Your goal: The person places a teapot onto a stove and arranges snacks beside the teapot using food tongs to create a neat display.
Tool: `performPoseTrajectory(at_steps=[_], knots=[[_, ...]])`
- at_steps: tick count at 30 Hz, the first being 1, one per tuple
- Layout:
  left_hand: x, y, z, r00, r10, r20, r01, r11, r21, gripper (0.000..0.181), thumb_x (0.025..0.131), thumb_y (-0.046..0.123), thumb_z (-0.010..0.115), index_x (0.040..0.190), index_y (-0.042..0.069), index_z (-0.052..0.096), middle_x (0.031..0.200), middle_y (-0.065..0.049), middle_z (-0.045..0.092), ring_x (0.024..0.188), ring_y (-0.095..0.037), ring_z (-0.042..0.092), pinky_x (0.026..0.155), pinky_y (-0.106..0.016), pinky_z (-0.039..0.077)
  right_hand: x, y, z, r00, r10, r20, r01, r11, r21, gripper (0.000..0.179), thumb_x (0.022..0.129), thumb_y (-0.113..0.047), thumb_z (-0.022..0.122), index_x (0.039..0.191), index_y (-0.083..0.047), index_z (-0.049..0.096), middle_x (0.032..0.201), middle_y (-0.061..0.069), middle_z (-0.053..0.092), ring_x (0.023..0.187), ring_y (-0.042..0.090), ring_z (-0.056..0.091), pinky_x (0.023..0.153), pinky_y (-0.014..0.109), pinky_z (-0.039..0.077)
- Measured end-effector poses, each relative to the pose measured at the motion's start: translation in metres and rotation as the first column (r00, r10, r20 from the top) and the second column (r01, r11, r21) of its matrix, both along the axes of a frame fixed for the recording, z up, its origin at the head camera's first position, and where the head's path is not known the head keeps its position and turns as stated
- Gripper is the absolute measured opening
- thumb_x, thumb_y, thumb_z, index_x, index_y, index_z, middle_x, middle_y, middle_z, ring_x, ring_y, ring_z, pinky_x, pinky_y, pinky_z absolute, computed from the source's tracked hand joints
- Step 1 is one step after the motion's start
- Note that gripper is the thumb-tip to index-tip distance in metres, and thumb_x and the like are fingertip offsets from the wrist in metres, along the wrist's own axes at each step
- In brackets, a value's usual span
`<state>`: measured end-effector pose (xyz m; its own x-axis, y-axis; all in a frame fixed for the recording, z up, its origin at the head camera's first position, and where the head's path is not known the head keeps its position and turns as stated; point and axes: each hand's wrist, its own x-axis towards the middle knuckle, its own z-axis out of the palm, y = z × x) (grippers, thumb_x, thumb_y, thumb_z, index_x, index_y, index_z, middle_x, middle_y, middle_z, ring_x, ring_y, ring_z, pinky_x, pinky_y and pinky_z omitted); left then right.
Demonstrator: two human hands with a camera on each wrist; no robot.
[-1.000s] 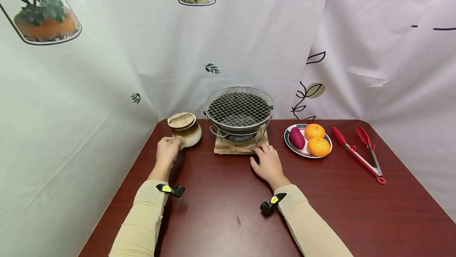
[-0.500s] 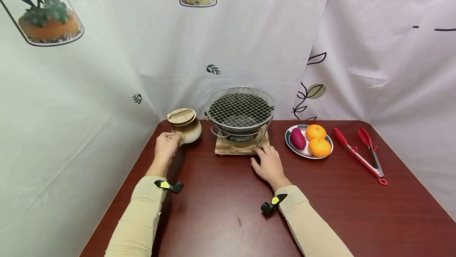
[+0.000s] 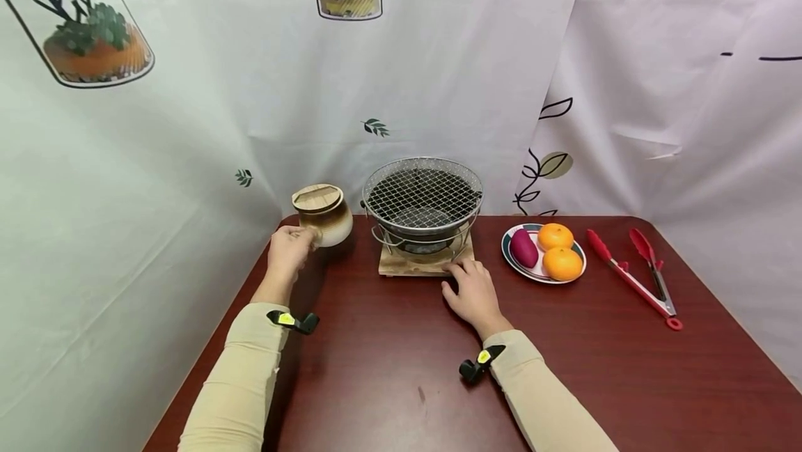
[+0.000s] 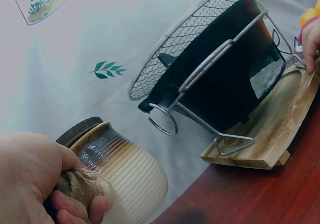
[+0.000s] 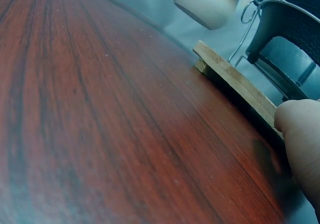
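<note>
My left hand grips the side handle of a small brown-and-cream ceramic pot with a wooden lid. In the left wrist view, the fingers curl round the handle, which looks wrapped in fibre. The pot hangs above the table, left of a round tabletop grill with a wire mesh top. Under the grill lies a wooden board. My right hand rests with relaxed fingers at the board's front right edge, and its thumb stands apart from the other fingers.
On the right, a plate holds two orange fruits and a purple sweet-potato-like piece. Red-tipped tongs lie spread farther right. A printed cloth hangs close behind the dark red table.
My left hand has raised the pot off the table and shifted slightly left with it. The right hand stays at the board. The head view has tilted up slightly.
</note>
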<state>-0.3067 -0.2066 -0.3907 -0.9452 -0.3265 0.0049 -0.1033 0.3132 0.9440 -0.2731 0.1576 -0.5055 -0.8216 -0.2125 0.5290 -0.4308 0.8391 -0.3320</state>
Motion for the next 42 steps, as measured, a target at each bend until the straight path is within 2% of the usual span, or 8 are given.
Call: performPoseTrajectory(at_steps=[11, 19, 28, 35, 42], knots=[[-0.002, -0.001, 0.017, 1.000, -0.002, -0.001, 0.002, 1.000, -0.012, 0.039, 0.093, 0.023, 0.064, 0.120, -0.003, 0.054, 0.065, 0.002, 0.062, 0.043, -0.009, 0.043, 0.041, -0.028, 0.038, 0.001, -0.001, -0.006, 1.000, 0.008, -0.011, -0.008, 1.000, -0.011, 0.028, 0.089, -0.021, 0.070, 0.115, -0.013, 0.073, 0.113, 0.010, 0.061, 0.105, 0.033, 0.054, 0.096, 0.053, 0.042], [-0.004, 0.001, 0.034, 1.000, -0.006, -0.025, 0.005, 0.999, -0.053, 0.037, 0.094, 0.022, 0.062, 0.119, -0.004, 0.055, 0.063, 0.001, 0.062, 0.041, -0.009, 0.042, 0.040, -0.028, 0.038, 0.002, 0.000, -0.005, 1.000, 0.011, -0.014, -0.012, 1.000, -0.016, 0.028, 0.089, -0.020, 0.070, 0.115, -0.012, 0.073, 0.114, 0.010, 0.061, 0.105, 0.033, 0.053, 0.096, 0.052, 0.042], [-0.009, 0.002, 0.051, 0.999, -0.022, -0.040, 0.020, 0.999, -0.043, 0.035, 0.093, 0.021, 0.064, 0.116, -0.003, 0.055, 0.072, -0.010, 0.068, 0.041, -0.008, 0.041, 0.040, -0.029, 0.038, 0.003, -0.001, -0.001, 1.000, 0.012, -0.024, -0.012, 1.000, -0.018, 0.028, 0.088, -0.021, 0.071, 0.115, -0.011, 0.074, 0.113, 0.010, 0.061, 0.104, 0.033, 0.053, 0.095, 0.053, 0.043], [-0.012, 0.004, 0.063, 0.998, -0.035, -0.053, 0.033, 0.998, -0.044, 0.030, 0.090, 0.020, 0.066, 0.110, 0.001, 0.054, 0.063, -0.002, 0.063, 0.042, -0.008, 0.043, 0.040, -0.029, 0.038, 0.004, 0.000, -0.001, 0.999, 0.014, -0.033, -0.014, 1.000, -0.022, 0.027, 0.088, -0.019, 0.072, 0.114, -0.011, 0.074, 0.113, 0.010, 0.061, 0.104, 0.033, 0.053, 0.094, 0.052, 0.043], [-0.012, 0.006, 0.076, 0.998, -0.041, -0.043, 0.038, 0.996, -0.078, 0.033, 0.091, 0.024, 0.066, 0.113, 0.001, 0.055, 0.072, -0.008, 0.067, 0.043, -0.009, 0.044, 0.040, -0.029, 0.038, 0.005, 0.000, -0.001, 1.000, 0.009, -0.026, -0.009, 1.000, -0.019, 0.027, 0.088, -0.019, 0.071, 0.114, -0.011, 0.074, 0.113, 0.009, 0.061, 0.105, 0.032, 0.053, 0.095, 0.052, 0.042]])
